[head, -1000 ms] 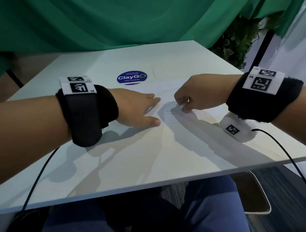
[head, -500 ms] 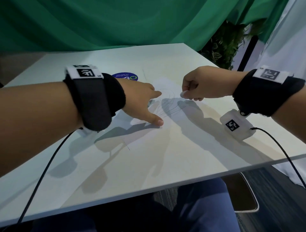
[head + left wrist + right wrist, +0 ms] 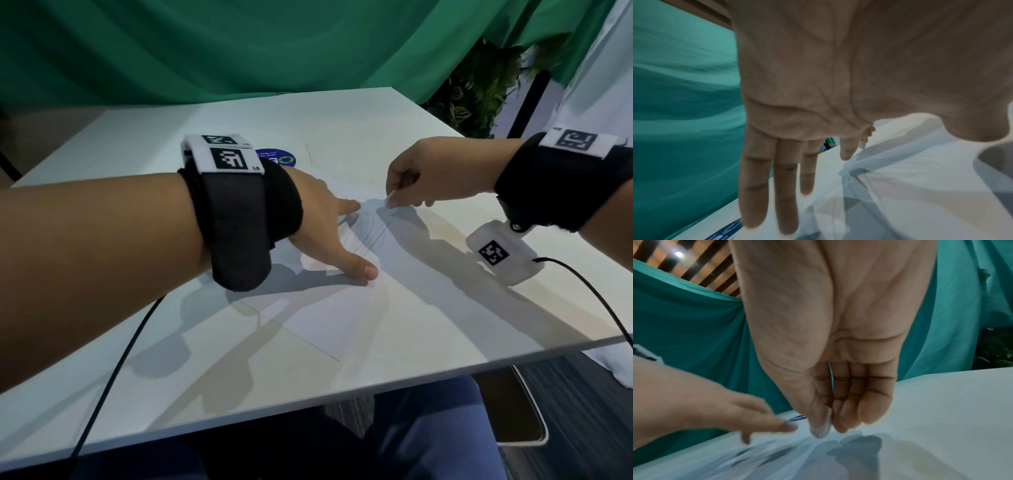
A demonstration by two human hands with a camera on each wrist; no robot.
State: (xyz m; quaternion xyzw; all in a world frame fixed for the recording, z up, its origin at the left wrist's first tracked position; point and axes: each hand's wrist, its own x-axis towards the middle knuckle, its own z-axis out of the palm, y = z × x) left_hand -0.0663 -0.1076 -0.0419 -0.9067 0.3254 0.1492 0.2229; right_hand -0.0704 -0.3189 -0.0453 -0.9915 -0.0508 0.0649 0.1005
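The right hand (image 3: 428, 174) pinches a raised edge of the thin sheet (image 3: 342, 308) between thumb and fingers, just above the tabletop (image 3: 359, 116). The left hand (image 3: 325, 222), fingers straight and spread, rests on the sheet, which lies flat near a blue sticker (image 3: 277, 159).

Left hand (image 3: 329, 233) flat on thin sheet (image 3: 342, 308), right hand (image 3: 431, 174) pinching it, white table (image 3: 205, 377).
Left fingers straight, thumb splayed, pressing the thin sheet down. Right hand raised just above, thumb and fingertips nipping a lifted bit of it. Blue round sticker (image 3: 277, 158) partly behind left wrist; green cloth (image 3: 239, 44) at back.
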